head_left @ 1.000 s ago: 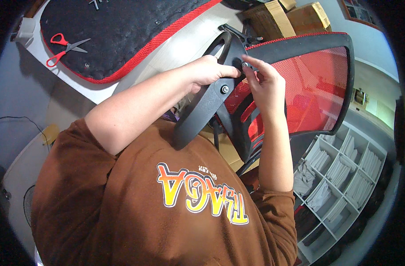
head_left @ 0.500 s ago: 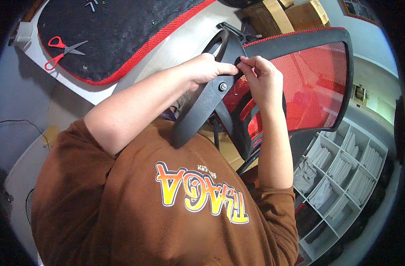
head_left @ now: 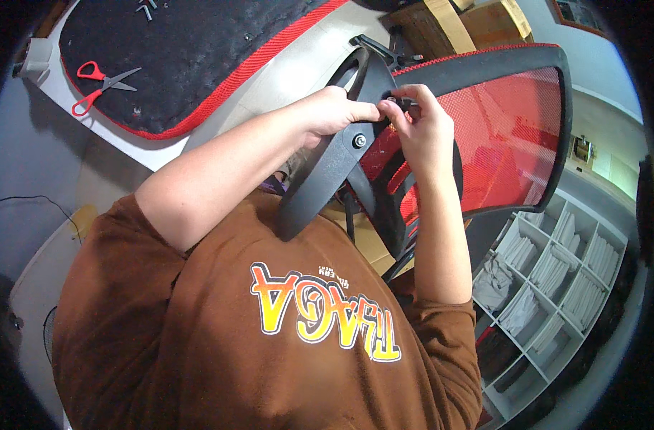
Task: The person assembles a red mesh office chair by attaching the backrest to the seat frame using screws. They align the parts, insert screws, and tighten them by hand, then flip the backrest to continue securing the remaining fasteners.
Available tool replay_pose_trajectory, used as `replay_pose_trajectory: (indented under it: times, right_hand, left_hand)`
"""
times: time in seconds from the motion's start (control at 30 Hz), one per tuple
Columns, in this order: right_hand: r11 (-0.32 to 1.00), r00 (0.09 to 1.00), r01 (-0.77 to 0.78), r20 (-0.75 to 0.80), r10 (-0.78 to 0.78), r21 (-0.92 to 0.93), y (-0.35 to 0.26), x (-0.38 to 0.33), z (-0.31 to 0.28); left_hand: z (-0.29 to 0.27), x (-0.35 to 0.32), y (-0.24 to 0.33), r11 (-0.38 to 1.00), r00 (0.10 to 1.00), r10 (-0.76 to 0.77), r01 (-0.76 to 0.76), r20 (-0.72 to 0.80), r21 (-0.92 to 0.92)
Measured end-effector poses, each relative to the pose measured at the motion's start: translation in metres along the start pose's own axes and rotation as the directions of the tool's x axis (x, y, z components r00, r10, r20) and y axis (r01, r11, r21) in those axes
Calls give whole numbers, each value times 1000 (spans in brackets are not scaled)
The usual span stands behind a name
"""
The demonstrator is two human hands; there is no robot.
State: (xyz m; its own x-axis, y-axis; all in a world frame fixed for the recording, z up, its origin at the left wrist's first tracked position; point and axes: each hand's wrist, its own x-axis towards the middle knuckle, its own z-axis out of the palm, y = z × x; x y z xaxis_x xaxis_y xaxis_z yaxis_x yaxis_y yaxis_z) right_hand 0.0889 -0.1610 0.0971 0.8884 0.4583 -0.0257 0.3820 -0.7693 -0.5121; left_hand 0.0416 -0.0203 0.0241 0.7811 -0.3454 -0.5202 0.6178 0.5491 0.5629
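Note:
A black looped chair armrest (head_left: 311, 183) stands tilted against the chair's frame in front of my chest. My left hand (head_left: 334, 113) is wrapped round its upper part, the thumb stretched along it toward my right hand. One bolt (head_left: 359, 140) with a shiny head sits in the armrest's lower hole. At the upper hole my right hand (head_left: 423, 118) has thumb and forefinger closed about a second bolt (head_left: 391, 100), only partly visible between the fingertips. Beyond lies the chair back (head_left: 502, 136), red mesh in a black frame.
At the upper left, a black seat pad (head_left: 176, 64) with red edging lies on a white table (head_left: 137, 149). Red-handled scissors (head_left: 104, 87) and several hex keys or bolts (head_left: 148, 8) rest on it. Cardboard boxes (head_left: 477, 29) stand behind; white shelves (head_left: 549, 287) hold folded cloths.
My right forefinger and thumb have shifted and parted slightly, so the upper bolt's head now shows. My left hand and the armrest stay in place.

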Motion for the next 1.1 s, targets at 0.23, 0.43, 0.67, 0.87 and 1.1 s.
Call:
replay_pose_trajectory:
  times: [0.23,0.43,0.67,0.87,1.1]
  right_hand:
    - [995,997,73,17,-75,75,4,3,-1]
    - [996,999,5,-37,-9,-91,3,0,8]
    - [987,999,52,-3,-52,150,6,-2,5]
    - [995,998,28,46,-32,91,9,2,0]
    - [992,996,-65,-49,71,108,4,-3,3]
  left_hand:
    - [0,2,1,998,999,-44,44,-5,44]
    - [0,5,-2,1000,1000,-21,21,-9,15]
    - [-4,0,1,1000,1000,5,-4,23,-25]
    - [-1,-2,4,1000,999,-11,10,45,21]
    - [2,0,4,999,998,3,-6,67,49]
